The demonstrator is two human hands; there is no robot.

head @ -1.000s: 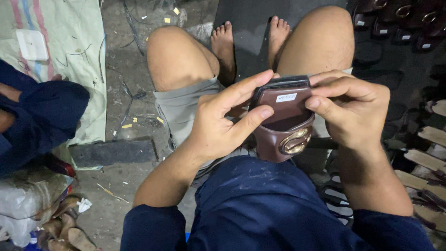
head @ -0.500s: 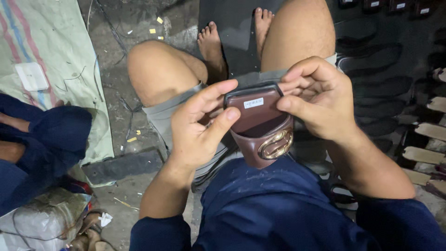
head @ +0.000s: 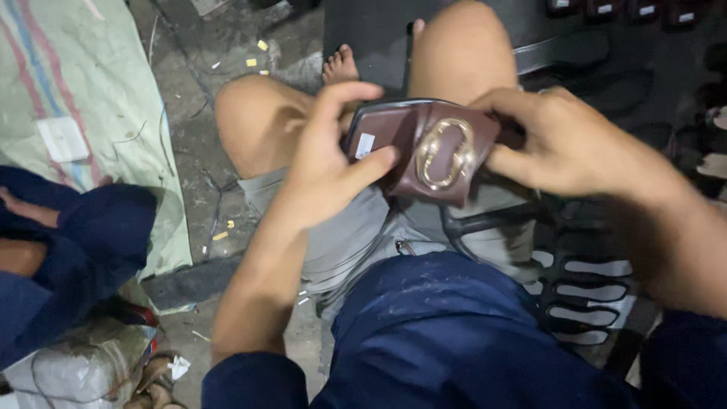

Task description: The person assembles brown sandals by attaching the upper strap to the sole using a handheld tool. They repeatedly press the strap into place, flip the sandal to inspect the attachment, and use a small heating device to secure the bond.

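dark navy short-sleeved shirt (head: 447, 333), grey shorts (head: 341, 235) with a zip, bare feet (head: 341, 67).

Dirty concrete floor (head: 227, 45), striped woven mat (head: 76, 91)

Both hands hold a brown leather strap piece (head: 424, 148) above the person's lap. The left hand (head: 329, 170) pinches its left end, thumb laid across a small white label (head: 365, 145). The right hand (head: 575, 144) grips the right end. A gold oval buckle (head: 443, 154) faces up at its middle. Grey shorts (head: 341, 235) lie beneath.
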